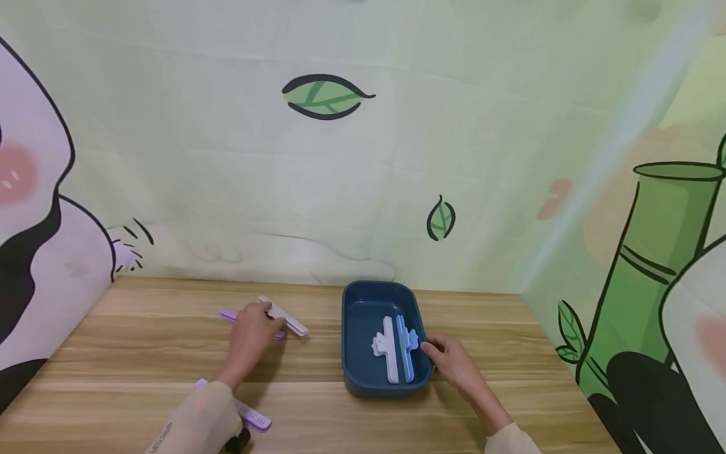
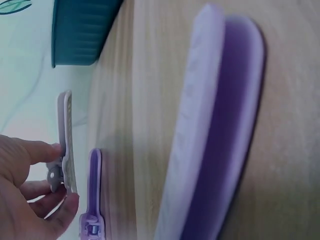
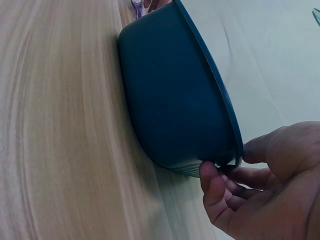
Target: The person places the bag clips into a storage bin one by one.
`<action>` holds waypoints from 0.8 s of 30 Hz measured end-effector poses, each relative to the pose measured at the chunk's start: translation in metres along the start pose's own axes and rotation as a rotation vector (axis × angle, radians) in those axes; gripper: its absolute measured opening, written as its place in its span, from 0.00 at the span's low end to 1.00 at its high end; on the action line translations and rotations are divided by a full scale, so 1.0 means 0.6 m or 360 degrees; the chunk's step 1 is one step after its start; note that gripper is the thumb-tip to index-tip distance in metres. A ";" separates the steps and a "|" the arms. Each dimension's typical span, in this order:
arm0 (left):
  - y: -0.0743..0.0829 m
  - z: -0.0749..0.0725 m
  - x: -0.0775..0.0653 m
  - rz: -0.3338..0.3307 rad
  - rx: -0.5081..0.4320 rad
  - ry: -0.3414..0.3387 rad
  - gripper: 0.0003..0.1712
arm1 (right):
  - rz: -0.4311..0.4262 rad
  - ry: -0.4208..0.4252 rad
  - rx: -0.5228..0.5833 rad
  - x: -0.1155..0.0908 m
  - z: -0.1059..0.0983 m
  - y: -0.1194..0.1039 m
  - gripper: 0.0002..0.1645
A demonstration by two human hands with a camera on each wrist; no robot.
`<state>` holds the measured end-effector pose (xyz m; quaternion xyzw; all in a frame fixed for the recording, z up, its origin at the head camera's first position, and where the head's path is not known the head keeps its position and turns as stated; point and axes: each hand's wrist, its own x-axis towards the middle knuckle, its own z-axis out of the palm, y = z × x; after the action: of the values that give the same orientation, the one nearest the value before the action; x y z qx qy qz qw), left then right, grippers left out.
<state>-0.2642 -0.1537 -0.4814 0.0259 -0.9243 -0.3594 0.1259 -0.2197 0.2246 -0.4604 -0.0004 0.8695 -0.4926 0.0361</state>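
My left hand (image 1: 252,337) pinches a pale white bag clip (image 1: 290,320) between thumb and fingers, raised above the table in the left wrist view. Under that hand lies a purple clip (image 1: 228,314), partly covered by it. Another purple clip (image 1: 255,417) rests nearer me, partly behind the left sleeve; it looms large in the left wrist view. With thumb and fingers, my right hand (image 1: 454,366) grips the right rim of a dark blue plastic bin (image 3: 170,90). Inside the bin, a white clip (image 1: 390,353) and a light blue clip (image 1: 405,353) lie side by side.
The bin stands on a wood-grain table (image 1: 317,416), right of the loose clips. Behind the table hangs a pale green backdrop (image 1: 227,157) printed with leaves, bamboo and panda figures. A small black object (image 1: 237,440) shows at the left sleeve.
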 end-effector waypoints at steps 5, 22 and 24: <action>0.001 -0.011 0.000 -0.0007 -0.0216 -0.0020 0.31 | 0.0003 -0.0001 0.0005 -0.001 0.000 0.000 0.17; 0.034 -0.069 -0.009 0.0009 -0.0402 -0.0064 0.31 | 0.0015 0.0009 -0.0009 0.000 0.001 -0.003 0.18; 0.038 -0.076 -0.011 0.0016 -0.0397 -0.0067 0.32 | 0.0011 0.0007 -0.0012 0.000 0.001 -0.003 0.18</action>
<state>-0.2455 -0.1659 -0.4350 -0.0021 -0.8749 -0.4715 0.1106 -0.2194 0.2233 -0.4591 0.0035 0.8714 -0.4892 0.0357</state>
